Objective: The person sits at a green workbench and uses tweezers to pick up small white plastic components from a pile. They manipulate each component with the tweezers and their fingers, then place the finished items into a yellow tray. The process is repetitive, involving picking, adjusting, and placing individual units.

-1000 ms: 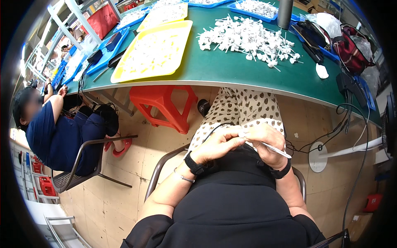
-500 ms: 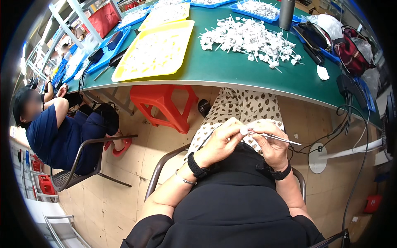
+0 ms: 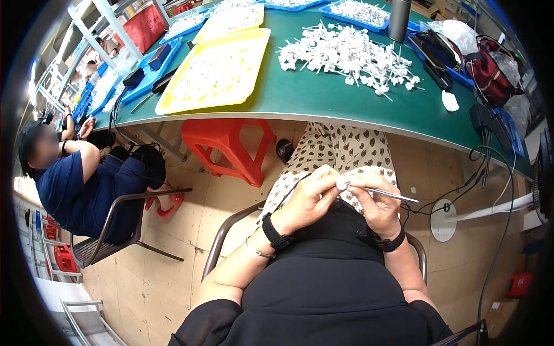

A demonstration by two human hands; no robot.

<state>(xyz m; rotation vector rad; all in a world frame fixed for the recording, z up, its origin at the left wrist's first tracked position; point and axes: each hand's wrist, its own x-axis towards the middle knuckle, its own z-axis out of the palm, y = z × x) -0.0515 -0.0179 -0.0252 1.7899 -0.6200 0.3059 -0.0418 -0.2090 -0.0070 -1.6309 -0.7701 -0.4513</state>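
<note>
Above my lap, my left hand pinches a small round white piece between thumb and forefinger. Close against it, my right hand is closed around a thin metal tool, like tweezers or a pick. Its shaft sticks out to the right, while its working tip is hidden at the white piece. On the green table ahead lies a loose heap of small white parts with thin stems. To its left, a yellow tray holds more small white pieces.
The green table's edge runs just beyond my knees. Below it stands a red stool. A grey bottle, bags and cables are on the right. At the left, a co-worker in dark blue sits on a chair.
My fingers and the metal tool have shifted very slightly; the tool's free end sits a little further left. The co-worker's hand at the far left has moved slightly.
</note>
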